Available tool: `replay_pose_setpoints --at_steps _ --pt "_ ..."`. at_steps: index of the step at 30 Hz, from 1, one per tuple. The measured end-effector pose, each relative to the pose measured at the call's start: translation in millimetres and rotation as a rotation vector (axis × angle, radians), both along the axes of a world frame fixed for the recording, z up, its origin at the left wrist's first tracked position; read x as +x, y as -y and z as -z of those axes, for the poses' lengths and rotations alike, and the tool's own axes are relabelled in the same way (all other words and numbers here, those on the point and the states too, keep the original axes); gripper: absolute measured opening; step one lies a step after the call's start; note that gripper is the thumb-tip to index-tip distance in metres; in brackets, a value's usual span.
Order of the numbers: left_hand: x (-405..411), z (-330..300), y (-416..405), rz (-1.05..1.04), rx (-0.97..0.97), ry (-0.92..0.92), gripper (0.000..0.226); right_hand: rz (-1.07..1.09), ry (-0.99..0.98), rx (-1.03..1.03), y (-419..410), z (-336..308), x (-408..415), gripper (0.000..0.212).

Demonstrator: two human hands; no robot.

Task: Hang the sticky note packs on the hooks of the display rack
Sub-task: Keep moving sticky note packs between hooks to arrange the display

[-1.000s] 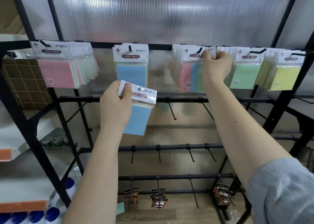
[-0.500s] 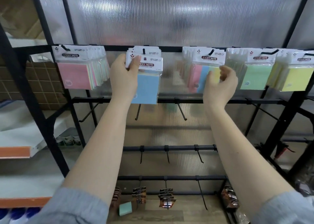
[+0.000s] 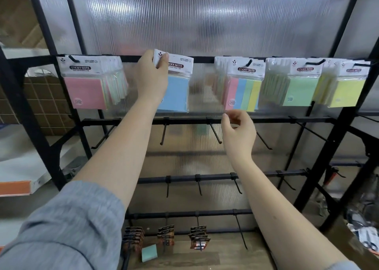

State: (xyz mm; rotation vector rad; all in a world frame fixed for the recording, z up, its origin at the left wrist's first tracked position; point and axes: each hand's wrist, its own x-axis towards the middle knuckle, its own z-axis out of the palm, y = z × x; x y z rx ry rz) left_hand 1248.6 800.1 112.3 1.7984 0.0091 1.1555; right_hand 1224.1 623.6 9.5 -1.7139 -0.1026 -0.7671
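Flat blue sticky note pack (image 3: 178,89) has been raised to the top-rail hook | header pinched by left hand (image 3: 152,76) | right hand (image 3: 239,132) lowered, loosely curled, empty | hanging nearly done

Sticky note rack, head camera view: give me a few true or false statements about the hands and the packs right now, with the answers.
1. The left hand grips a blue sticky note pack at the top rail. True.
2. The right hand holds a yellow pack. False: it holds nothing, fingers loosely curled below the multicolour pack.
3. A pink pack hangs at the far left of the top row. True.
4. The second-row hooks are full of packs. False: those in view are bare.
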Motion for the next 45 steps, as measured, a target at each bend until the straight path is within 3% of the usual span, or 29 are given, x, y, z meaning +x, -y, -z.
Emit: replay_pose_setpoints --at_steps 20,25,37,42,45 --pt "2.0 6.9 -0.4 -0.144 0.027 -0.086 0.044 -0.126 -0.038 -0.062 -3.2 -4.0 -5.3 0.008" --pt "-8.4 9.9 -9.2 -0.188 -0.012 -0.087 0.011 -0.207 -0.047 -0.151 -8.0 -11.1 -5.8 0.01" --pt "-59.4 22.0 -109.7 -0.466 -0.112 -0.081 0.022 -0.294 0.062 -0.307 -74.4 -36.4 -18.6 0.017" --pt "-52.8 13.3 -173.0 -0.397 -0.102 -0.108 0.021 -0.347 0.078 -0.417 -142.3 -46.0 -18.7 0.026" --pt "-41.7 3.9 -202.4 -0.304 0.019 -0.214 0.024 -0.389 0.041 -0.415 -186.4 -54.1 -12.0 0.031"
